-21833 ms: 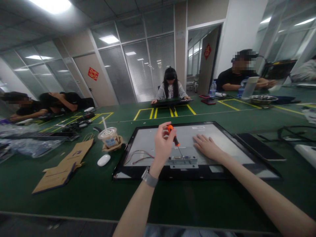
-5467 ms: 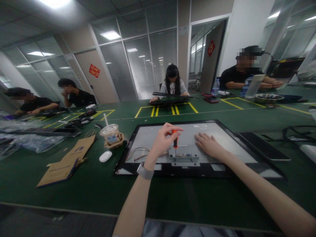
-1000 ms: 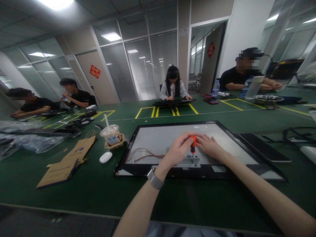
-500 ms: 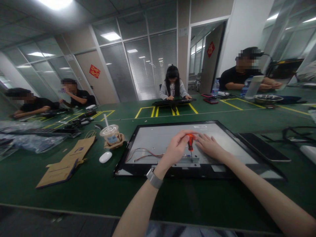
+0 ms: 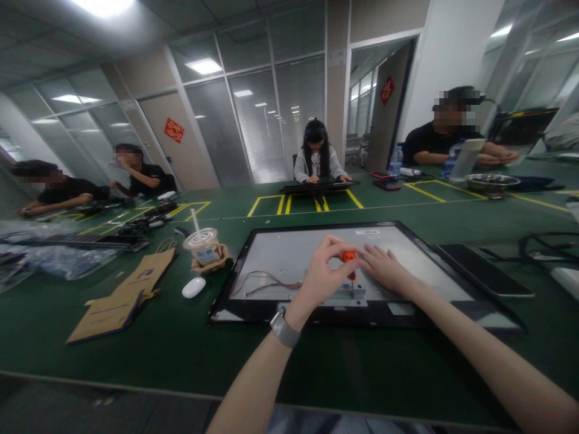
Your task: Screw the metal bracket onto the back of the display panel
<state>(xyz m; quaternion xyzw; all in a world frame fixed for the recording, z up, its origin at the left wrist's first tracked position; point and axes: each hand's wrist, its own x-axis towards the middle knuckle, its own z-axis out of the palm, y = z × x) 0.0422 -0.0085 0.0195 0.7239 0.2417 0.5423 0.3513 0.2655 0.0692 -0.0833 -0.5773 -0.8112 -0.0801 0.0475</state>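
Observation:
A monitor panel (image 5: 289,247) lies face down on the green table, its grey metal back up. My left hand (image 5: 323,274) is closed around an orange-handled screwdriver (image 5: 349,258), which stands upright with its tip on a small metal bracket (image 5: 357,294) near the panel's front edge. A watch sits on that wrist. My right hand (image 5: 384,268) rests flat on the panel's back just right of the screwdriver, fingers stretched out. Red and white wires (image 5: 262,282) lie on the panel to the left of the bracket.
Left of the panel are a white mouse (image 5: 193,287), a lidded drink cup with a straw (image 5: 202,247) and brown cardboard (image 5: 122,295). A dark flat panel (image 5: 482,268) and black cable (image 5: 543,244) lie to the right. Several other people sit around the far table.
My left hand has turned on the screwdriver handle, fingers shifting over its orange top, with the tool staying on the bracket. The right hand has stayed flat on the panel.

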